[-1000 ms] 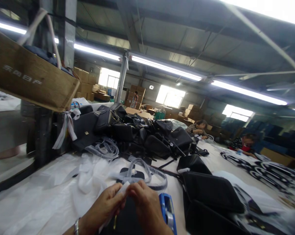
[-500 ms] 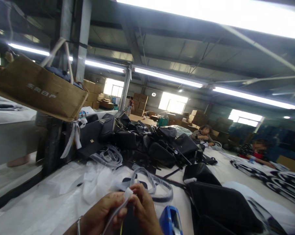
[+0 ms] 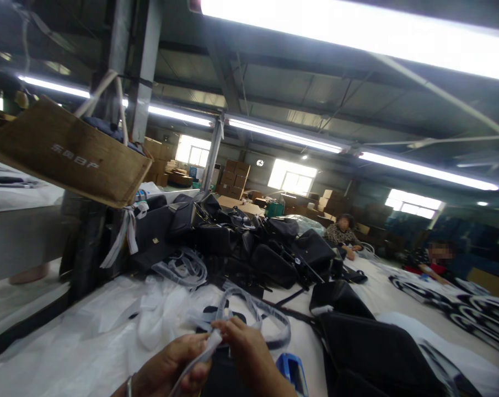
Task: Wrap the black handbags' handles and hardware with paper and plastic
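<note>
My left hand (image 3: 178, 358), with a bangle at the wrist, is closed around a pale plastic-wrapped strap (image 3: 205, 355). At the strap's upper end the fingers of my right hand (image 3: 247, 344) are pinched together. Just beyond my hands lie more straps in clear plastic film (image 3: 280, 322), looped on the table. A blue tape dispenser (image 3: 291, 372) stands right of my right forearm, partly hidden by it. Below my hands is a black item, mostly covered by them. Crumpled white wrapping sheets (image 3: 158, 317) spread out to the left.
A large pile of black handbags (image 3: 232, 237) fills the table's far side. Another black bag (image 3: 377, 353) lies close on the right. A brown tote (image 3: 71, 157) hangs on a steel post (image 3: 144, 82). Two people sit across the table at right, near black-and-white looped straps (image 3: 456, 303).
My right hand has shifted slightly right and further over the strap's end, its forearm now covering more of the tape dispenser. The strap is still between both hands. The view has tilted slightly.
</note>
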`<move>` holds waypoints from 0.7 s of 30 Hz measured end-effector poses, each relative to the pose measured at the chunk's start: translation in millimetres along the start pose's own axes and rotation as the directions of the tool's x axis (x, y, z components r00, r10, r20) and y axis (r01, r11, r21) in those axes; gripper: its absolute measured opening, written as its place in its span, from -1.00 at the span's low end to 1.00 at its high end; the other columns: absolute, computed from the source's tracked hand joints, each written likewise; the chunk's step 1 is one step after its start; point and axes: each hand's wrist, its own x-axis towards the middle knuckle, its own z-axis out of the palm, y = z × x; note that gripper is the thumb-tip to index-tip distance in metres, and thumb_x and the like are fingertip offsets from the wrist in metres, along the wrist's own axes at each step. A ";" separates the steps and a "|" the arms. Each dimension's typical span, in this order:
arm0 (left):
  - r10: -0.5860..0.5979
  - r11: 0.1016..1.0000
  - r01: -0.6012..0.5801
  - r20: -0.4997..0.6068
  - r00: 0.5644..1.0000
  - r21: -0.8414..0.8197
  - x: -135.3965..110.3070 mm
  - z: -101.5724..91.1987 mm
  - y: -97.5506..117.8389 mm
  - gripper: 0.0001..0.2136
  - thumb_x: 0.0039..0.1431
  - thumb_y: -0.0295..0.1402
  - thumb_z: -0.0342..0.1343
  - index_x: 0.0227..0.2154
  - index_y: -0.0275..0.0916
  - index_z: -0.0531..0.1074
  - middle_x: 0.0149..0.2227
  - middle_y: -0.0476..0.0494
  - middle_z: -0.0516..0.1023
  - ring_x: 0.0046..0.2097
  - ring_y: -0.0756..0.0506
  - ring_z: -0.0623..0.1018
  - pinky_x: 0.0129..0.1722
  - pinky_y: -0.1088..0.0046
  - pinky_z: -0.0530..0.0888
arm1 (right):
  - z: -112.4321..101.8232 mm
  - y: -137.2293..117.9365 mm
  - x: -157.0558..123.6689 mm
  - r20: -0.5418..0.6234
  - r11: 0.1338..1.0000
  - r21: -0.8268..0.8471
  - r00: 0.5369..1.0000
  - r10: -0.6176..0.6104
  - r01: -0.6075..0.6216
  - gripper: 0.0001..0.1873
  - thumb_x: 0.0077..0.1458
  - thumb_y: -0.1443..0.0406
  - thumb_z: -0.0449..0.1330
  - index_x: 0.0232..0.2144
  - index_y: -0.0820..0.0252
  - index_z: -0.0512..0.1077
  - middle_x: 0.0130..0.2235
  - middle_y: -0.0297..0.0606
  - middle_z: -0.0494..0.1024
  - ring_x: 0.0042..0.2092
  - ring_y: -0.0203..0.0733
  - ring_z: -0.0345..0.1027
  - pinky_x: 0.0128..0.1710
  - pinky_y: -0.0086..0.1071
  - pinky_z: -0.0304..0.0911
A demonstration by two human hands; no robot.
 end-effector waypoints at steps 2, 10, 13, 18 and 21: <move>0.038 0.994 -0.032 -0.056 0.998 0.104 0.7 4.5 -0.8 -0.70 0.18 -0.16 0.16 -0.13 -0.25 0.43 -0.53 0.03 0.29 -0.60 0.13 0.14 -0.60 0.57 0.07 | 0.7 6.1 -3.0 -0.076 0.992 0.083 0.992 0.096 -0.090 -0.63 0.27 0.20 -0.03 0.07 0.01 0.36 -0.22 -0.25 0.48 -0.37 -0.26 0.37 -0.39 -0.44 0.23; 0.296 0.821 -0.203 -0.094 0.950 0.534 11.9 13.1 -13.6 -0.24 -0.08 0.04 0.30 0.18 -0.14 0.25 -0.43 -0.09 0.49 -0.41 -0.11 0.44 -0.41 0.42 0.32 | 24.7 -5.9 -0.5 -0.117 0.972 0.172 0.977 0.179 -0.158 -0.78 0.09 0.25 0.12 -0.20 0.14 0.44 -0.56 -0.49 0.21 -0.51 -0.33 0.10 -0.47 -0.46 0.00; 0.327 0.773 -0.192 -0.121 0.937 0.605 8.3 16.8 -16.0 -0.26 -0.05 0.01 0.27 0.18 -0.15 0.26 -0.41 -0.12 0.51 -0.33 -0.20 0.48 -0.33 0.35 0.39 | 28.1 -18.2 3.3 -0.147 0.964 0.182 0.964 0.223 -0.195 -0.83 0.06 0.33 0.09 -0.26 0.16 0.42 -0.57 -0.51 0.18 -0.51 -0.35 0.08 -0.48 -0.47 -0.02; 0.361 0.761 -0.202 -0.143 0.922 0.616 3.9 20.1 -19.5 -0.32 0.02 -0.02 0.24 0.19 -0.13 0.25 -0.47 -0.08 0.48 -0.36 -0.19 0.48 -0.32 0.34 0.39 | 32.3 -24.3 2.5 -0.197 0.970 0.215 0.967 0.160 -0.116 -0.83 0.10 0.29 0.07 -0.26 0.15 0.42 -0.47 -0.41 0.38 -0.42 -0.29 0.26 -0.38 -0.46 0.12; 0.363 0.759 -0.226 -0.108 0.925 0.610 7.7 16.5 -21.9 -0.39 0.01 0.02 0.24 0.11 -0.10 0.33 -0.44 -0.08 0.47 -0.36 -0.17 0.47 -0.28 0.32 0.38 | 31.9 -22.8 0.6 -0.203 0.967 0.244 0.971 0.123 -0.071 -0.82 0.14 0.25 0.07 -0.24 0.16 0.42 -0.36 -0.34 0.49 -0.33 -0.25 0.35 -0.29 -0.43 0.19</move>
